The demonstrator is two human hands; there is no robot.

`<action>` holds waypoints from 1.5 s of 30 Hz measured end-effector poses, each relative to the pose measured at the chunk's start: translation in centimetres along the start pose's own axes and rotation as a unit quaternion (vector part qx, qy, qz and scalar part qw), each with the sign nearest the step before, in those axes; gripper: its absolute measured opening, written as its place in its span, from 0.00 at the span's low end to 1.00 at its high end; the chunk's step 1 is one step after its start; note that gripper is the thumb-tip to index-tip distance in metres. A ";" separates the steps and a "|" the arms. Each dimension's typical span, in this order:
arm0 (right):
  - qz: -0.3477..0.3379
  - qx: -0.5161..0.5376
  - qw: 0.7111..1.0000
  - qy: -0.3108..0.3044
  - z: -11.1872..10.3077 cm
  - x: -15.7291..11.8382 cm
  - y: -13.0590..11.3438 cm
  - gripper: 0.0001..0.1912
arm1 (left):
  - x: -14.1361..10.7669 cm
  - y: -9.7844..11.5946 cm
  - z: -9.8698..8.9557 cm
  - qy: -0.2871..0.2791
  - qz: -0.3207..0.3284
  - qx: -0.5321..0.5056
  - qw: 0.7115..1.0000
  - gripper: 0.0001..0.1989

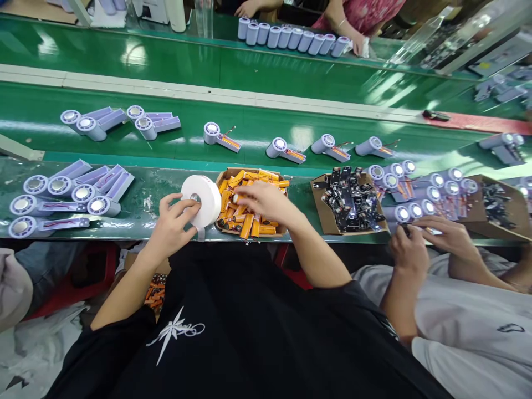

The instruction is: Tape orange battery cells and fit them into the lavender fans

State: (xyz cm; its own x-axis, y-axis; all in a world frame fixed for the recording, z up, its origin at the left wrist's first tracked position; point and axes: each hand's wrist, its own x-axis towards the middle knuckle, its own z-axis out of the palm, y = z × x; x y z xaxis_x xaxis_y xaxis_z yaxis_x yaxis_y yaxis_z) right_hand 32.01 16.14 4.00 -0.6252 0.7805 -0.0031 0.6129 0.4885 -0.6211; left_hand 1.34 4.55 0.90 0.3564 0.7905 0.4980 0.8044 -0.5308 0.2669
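My left hand grips a roll of white tape, its fingers at the hole in the middle. A short loose end of tape hangs at the roll's lower side. Over a cardboard box my right hand reaches in among many orange battery cells. Its fingertips are at one of the cells, and they look closed on it. The box stands at the bench's near edge, just right of the tape roll.
Lilac fan housings lie in a group at left; others lie along the green belt. A box of small black circuit boards stands at right. Beside it a co-worker's hands work near more housings. Across the belt, another person's hand is near lilac cylinders.
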 end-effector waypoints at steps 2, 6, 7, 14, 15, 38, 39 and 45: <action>0.019 0.127 0.979 0.158 -0.3 -0.4 0.4 0.15 | -0.1 0.2 0.1 -0.008 -0.020 0.004 1.000 0.24; 0.009 0.290 0.884 0.367 0.1 -1.7 0.0 0.13 | -0.3 1.0 0.1 -0.017 -0.028 0.022 0.999 0.28; 0.007 0.308 0.870 0.386 0.4 -1.9 -0.3 0.13 | -0.3 1.3 0.0 -0.017 -0.019 0.031 0.999 0.28; 0.043 0.358 0.807 0.469 4.8 -2.9 -4.1 0.16 | 0.9 3.0 -0.3 -0.016 0.055 0.094 0.994 0.24; 0.062 0.364 0.815 0.447 5.7 -3.4 -4.6 0.17 | 1.0 3.2 -0.4 -0.015 0.053 0.099 0.994 0.24; 0.094 0.497 0.799 0.325 6.5 -3.6 -6.1 0.35 | 0.2 8.2 -0.3 0.050 -0.029 0.129 0.990 0.26; 0.096 0.509 0.790 0.330 6.9 -3.7 -6.0 0.35 | -0.2 8.4 0.0 0.054 -0.041 0.103 0.992 0.25; 0.037 0.535 0.753 0.381 2.6 -4.8 -3.3 0.28 | -0.6 4.3 -1.6 0.053 -0.080 0.094 0.991 0.19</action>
State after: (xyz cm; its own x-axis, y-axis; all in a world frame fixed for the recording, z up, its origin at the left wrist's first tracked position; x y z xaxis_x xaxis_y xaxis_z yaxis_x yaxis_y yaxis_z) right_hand 31.73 9.80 4.06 0.1003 0.9866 0.1288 -0.3628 0.1568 -0.9186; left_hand 3.84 1.35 3.05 0.1733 0.8184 0.5478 0.9244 -0.3271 0.1961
